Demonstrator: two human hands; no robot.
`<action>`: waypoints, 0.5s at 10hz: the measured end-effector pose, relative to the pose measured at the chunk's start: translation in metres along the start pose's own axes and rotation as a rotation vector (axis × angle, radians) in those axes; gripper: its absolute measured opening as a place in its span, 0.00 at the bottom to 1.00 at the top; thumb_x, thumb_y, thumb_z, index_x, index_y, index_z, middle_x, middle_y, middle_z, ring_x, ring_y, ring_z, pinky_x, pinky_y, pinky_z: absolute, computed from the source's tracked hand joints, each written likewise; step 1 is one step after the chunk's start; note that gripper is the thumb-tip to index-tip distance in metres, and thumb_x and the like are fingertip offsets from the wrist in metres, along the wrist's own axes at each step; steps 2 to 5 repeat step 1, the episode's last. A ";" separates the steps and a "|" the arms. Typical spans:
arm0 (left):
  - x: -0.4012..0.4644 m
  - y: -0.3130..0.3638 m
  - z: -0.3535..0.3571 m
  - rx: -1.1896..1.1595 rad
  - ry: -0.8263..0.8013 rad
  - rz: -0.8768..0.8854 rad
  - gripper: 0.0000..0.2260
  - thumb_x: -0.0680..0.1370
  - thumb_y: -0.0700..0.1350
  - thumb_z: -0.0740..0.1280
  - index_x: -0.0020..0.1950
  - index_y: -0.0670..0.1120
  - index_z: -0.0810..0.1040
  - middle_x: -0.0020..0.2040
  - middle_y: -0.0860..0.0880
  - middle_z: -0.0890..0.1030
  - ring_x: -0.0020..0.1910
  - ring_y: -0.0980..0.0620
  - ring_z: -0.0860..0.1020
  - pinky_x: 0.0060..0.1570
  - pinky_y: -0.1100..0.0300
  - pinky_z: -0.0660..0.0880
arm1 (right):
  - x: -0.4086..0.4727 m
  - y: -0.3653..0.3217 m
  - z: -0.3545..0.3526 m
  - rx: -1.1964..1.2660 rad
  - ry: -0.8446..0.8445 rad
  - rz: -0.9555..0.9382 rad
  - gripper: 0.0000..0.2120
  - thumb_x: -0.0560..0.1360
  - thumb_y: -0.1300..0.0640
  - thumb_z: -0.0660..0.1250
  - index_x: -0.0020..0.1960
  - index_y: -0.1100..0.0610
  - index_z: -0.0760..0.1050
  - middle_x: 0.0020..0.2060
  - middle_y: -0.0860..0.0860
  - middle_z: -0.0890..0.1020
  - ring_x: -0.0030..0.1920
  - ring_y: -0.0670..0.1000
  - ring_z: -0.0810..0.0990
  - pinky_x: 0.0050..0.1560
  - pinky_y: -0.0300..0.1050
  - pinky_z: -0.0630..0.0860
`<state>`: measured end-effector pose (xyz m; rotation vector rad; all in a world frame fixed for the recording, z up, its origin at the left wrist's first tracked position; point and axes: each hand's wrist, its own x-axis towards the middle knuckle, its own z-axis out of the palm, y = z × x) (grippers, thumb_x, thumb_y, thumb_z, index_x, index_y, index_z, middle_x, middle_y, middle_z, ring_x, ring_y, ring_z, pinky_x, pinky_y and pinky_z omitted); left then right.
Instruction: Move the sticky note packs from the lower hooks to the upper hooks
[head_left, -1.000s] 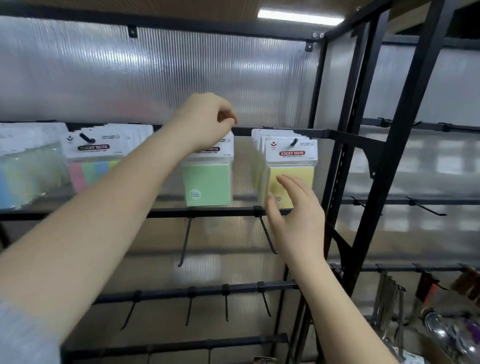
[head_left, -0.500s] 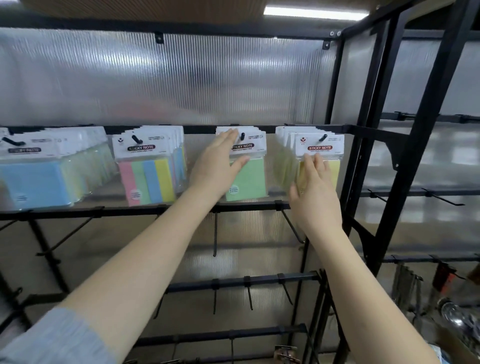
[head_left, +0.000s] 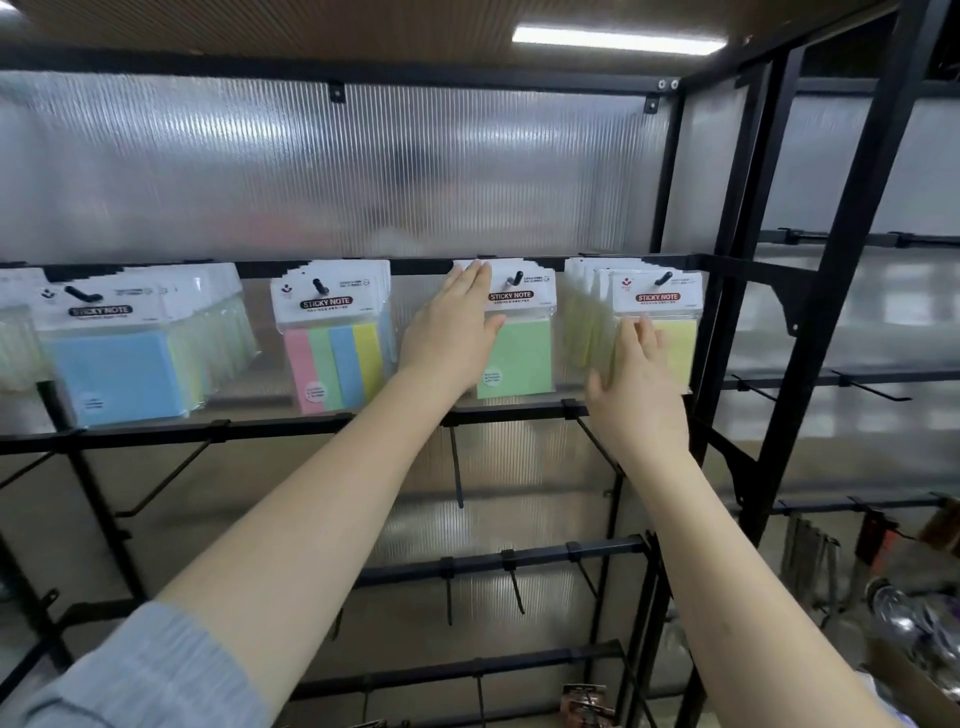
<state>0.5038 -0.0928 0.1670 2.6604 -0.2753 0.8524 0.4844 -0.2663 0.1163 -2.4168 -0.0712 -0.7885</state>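
Observation:
Sticky note packs hang in rows from the upper hooks of a black rack. My left hand (head_left: 453, 325) lies flat with straight fingers against the green pack (head_left: 522, 353) on its hook (head_left: 514, 278). My right hand (head_left: 636, 379) presses flat on the yellow pack (head_left: 672, 332) at the right end of the row. Left of them hang a striped multicolour pack (head_left: 335, 358) and a blue pack (head_left: 119, 374). The lower hooks (head_left: 457, 467) below the row are bare.
A ribbed translucent panel (head_left: 363, 171) backs the rack. Black uprights (head_left: 831, 260) stand at the right, with more bare hooks (head_left: 872, 392) beyond. Metal utensils (head_left: 904, 613) hang and lie at the lower right. Further bare hook rails (head_left: 509, 561) run lower down.
A second ago my left hand was curled at the green pack's hook and my right hand was rising. Both hands now rest flat on their packs; the view has shifted left.

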 end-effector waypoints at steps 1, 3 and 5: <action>-0.011 -0.008 -0.011 0.019 0.036 0.027 0.25 0.83 0.47 0.55 0.78 0.45 0.52 0.78 0.52 0.52 0.77 0.55 0.48 0.72 0.55 0.54 | -0.010 -0.010 0.003 0.025 0.013 0.014 0.30 0.79 0.60 0.58 0.77 0.58 0.49 0.78 0.53 0.49 0.77 0.54 0.45 0.70 0.56 0.64; -0.011 -0.008 -0.011 0.019 0.036 0.027 0.25 0.83 0.47 0.55 0.78 0.45 0.52 0.78 0.52 0.52 0.77 0.55 0.48 0.72 0.55 0.54 | -0.010 -0.010 0.003 0.025 0.013 0.014 0.30 0.79 0.60 0.58 0.77 0.58 0.49 0.78 0.53 0.49 0.77 0.54 0.45 0.70 0.56 0.64; -0.011 -0.008 -0.011 0.019 0.036 0.027 0.25 0.83 0.47 0.55 0.78 0.45 0.52 0.78 0.52 0.52 0.77 0.55 0.48 0.72 0.55 0.54 | -0.010 -0.010 0.003 0.025 0.013 0.014 0.30 0.79 0.60 0.58 0.77 0.58 0.49 0.78 0.53 0.49 0.77 0.54 0.45 0.70 0.56 0.64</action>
